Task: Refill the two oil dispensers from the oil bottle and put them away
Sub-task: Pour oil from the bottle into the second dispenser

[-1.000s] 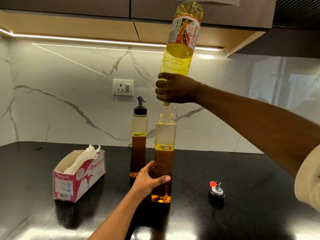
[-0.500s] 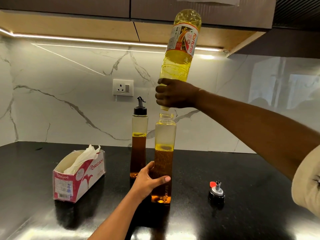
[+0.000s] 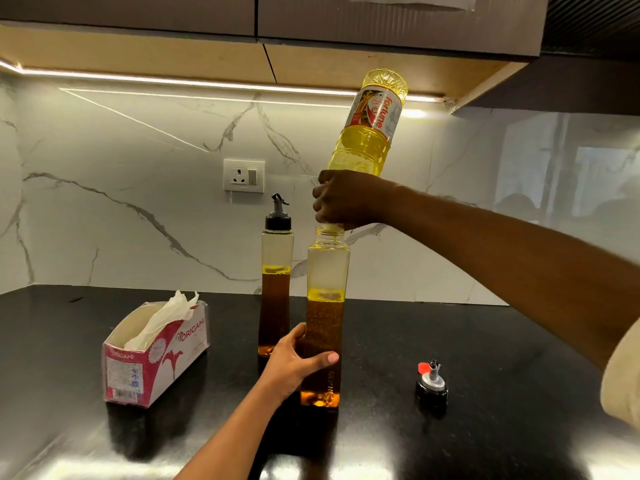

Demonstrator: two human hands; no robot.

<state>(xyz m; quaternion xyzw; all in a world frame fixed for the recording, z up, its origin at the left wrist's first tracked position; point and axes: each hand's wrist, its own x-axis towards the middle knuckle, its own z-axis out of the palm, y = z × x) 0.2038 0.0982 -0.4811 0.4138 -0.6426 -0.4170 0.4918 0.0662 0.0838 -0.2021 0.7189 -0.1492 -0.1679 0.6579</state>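
Oil bottle (image 3: 372,126), heavy and likely slick, is gripped near its neck by the right hand (image 3: 346,199); left hand (image 3: 294,362) wraps the open dispenser (image 3: 325,271), cap (image 3: 432,384) at its three o'clock.

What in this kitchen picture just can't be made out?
All in the head view:
- Neck of the oil bottle: covered by the right hand gripping it.
- Lower part of the capped dispenser: partly behind the left hand and the open dispenser it holds.
- Small print on the tissue box label: too small to read.
- The person beyond the sleeve: cut off by the right edge.
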